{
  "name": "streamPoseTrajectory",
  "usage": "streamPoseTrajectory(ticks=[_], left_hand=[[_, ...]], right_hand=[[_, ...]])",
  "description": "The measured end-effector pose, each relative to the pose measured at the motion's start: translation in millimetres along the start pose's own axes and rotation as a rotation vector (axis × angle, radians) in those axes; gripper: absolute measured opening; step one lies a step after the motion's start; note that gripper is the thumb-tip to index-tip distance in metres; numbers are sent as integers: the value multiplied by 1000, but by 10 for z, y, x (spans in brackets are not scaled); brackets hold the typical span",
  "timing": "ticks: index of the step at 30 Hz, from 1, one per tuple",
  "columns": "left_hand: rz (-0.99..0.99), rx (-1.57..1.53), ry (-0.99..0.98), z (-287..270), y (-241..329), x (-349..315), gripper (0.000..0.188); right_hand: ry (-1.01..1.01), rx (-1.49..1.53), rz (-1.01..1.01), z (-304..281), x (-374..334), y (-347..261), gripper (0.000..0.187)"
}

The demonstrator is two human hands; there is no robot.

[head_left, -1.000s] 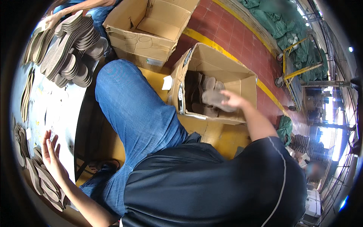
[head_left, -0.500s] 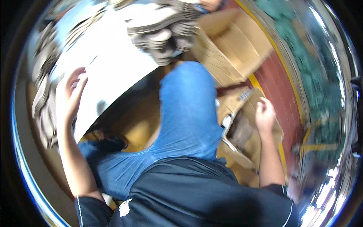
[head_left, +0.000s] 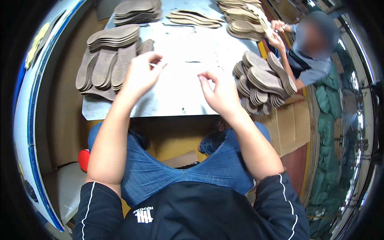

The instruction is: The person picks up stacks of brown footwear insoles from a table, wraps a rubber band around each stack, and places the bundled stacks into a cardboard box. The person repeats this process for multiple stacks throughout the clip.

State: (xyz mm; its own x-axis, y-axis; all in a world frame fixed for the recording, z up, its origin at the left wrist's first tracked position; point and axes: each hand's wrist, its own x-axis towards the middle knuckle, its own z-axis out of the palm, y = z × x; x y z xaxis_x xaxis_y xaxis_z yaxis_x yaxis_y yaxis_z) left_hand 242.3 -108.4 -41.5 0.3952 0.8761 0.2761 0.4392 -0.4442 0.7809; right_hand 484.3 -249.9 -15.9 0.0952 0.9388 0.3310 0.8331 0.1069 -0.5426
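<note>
My left hand hovers over the near left part of a pale table, its fingers loosely bent with a small gap at the thumb and nothing visible in them. It is close to a pile of brown insoles, some laid flat across others. Opposite it, above the table's near edge, my right hand has curled fingers and the thumb held apart; I see nothing in it. Just right of that hand, another heap of brown insoles lies criss-crossed at the table's right corner.
More insoles sit at the far left, a few flat ones at the far middle, and lighter stacks at the far right. A co-worker handles pieces there. A cardboard box stands below the right corner.
My view and body have turned back to face the table. Both hands, earlier spread wide, are now closer together above it. The open boxes on the right have mostly left view.
</note>
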Motion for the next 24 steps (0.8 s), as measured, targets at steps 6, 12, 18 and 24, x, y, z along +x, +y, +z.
streamPoseTrajectory(ticks=[6, 12, 18, 24], left_hand=[[44, 228, -228, 195, 189, -267, 35], [186, 236, -388, 357, 318, -261, 30], [112, 198, -302, 295, 299, -132, 31], [-98, -116, 13, 329, 188, -21, 34]], right_hand=[[8, -166, 113, 950, 1281, 496, 24], [-93, -304, 219, 1372, 1766, 663, 20], [-98, -222, 235, 1266, 1672, 428, 15], [-258, 719, 367, 706, 874, 182, 14]])
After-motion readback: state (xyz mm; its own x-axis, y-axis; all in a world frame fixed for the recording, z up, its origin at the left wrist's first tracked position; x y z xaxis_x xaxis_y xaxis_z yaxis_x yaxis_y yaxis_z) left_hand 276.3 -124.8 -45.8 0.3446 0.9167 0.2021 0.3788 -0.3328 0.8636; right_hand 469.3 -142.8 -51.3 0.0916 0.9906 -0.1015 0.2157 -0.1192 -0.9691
